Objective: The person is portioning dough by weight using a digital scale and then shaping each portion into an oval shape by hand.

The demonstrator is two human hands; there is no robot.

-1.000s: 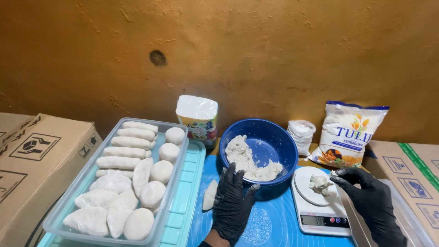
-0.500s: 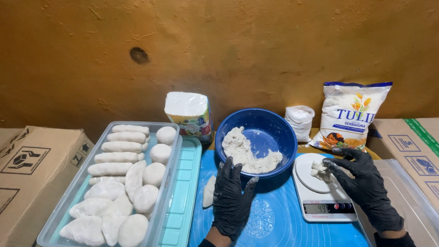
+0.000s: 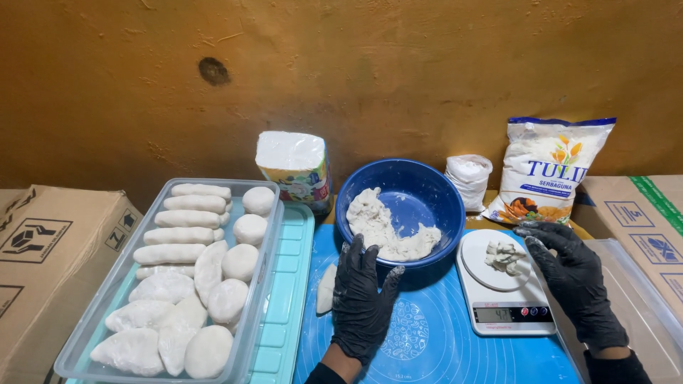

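Left hand [image 3: 363, 302]: black glove, palm down and flat on the blue mat [image 3: 434, 341], fingers [image 3: 352, 259] spread and released, grasping nothing; the tips reach the near wall of the blue bowl [image 3: 413, 192]. Small flattened dough piece [image 3: 326, 290] lies just beside its thumb side.

Right hand [image 3: 573, 277]: black glove, fingers loosely curved and released, holding nothing; the tips sit at the right edge of the white kitchen scale [image 3: 498, 299]. Dough lump [image 3: 504, 256] rests on the scale's round platform, just beside those fingertips.

Bowl contents: mass of pale dough [image 3: 384, 227] piled along the left and near side.

Edges and room: the mat covers the desk between the two hands, with bare mat before the scale and beneath the left wrist. Clear plastic tray [image 3: 265, 235] stands to the left, filled with shaped dough logs and rounds [image 3: 206, 284]; a teal lid [image 3: 284, 299] lies under its right side, touching the mat's left edge. A clear container [image 3: 640, 284] crowds the right wrist.

Packages: cardboard box [image 3: 43, 263], far left, black handling symbols. Second cardboard box [image 3: 647, 213], far right, green tape stripe. White-topped wrapped block [image 3: 295, 167] with colourful sides, behind the tray. Small knotted white bag [image 3: 468, 178] and larger white flour bag [image 3: 548, 171] with blue band and flower picture, both against the ochre wall [image 3: 391, 71].
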